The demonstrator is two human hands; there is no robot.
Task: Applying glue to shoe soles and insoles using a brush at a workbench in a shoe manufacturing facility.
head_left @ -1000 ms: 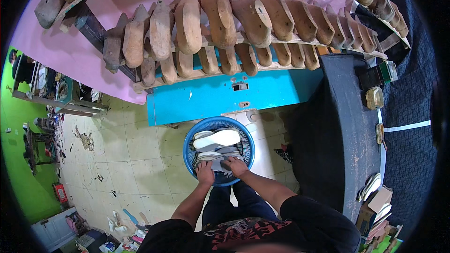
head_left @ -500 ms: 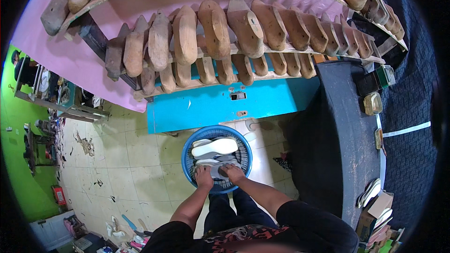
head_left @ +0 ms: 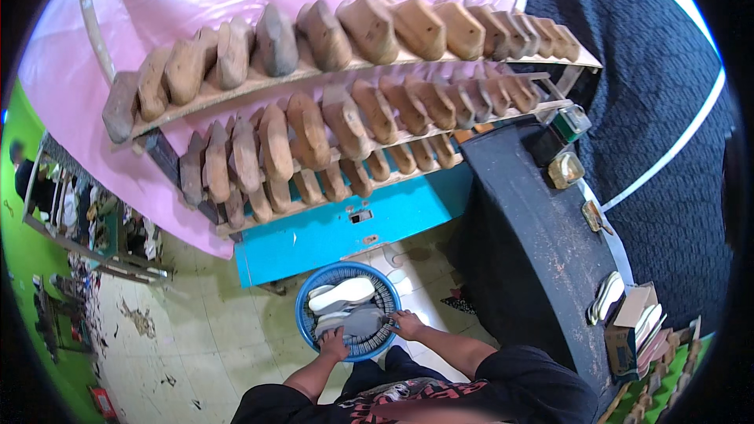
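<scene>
Grip of your left hand (head_left: 333,343) and right hand (head_left: 407,325) appears part-curled at the blue basket's rim (head_left: 301,315), any firm hold unconfirmed, while the grey sole (head_left: 365,320) lies inside between them, best handled level with both ends supported evenly.

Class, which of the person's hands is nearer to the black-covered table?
Right. The right hand is at the right rim of the blue basket, on the side toward the black-covered table; the left hand is at the basket's near-left rim, farther away.
</scene>
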